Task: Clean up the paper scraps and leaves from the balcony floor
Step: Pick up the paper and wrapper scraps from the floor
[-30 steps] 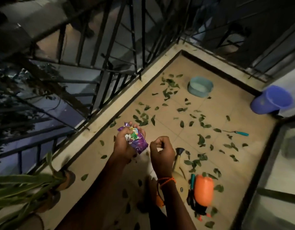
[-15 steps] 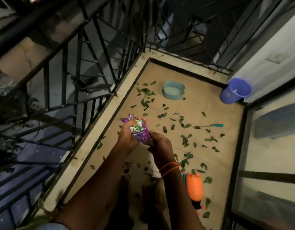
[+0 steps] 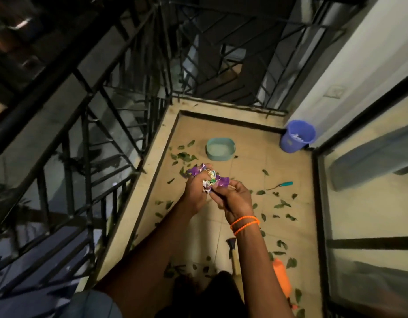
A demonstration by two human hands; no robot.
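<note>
Both hands meet at chest height over the balcony floor. Left hand curls round a crumpled purple & white paper wad; right hand pinches its near edge w/ thumb & fingers. Green leaves lie scattered on the tiles. Teal tub sits beyond, purple bucket in the far corner.
</note>
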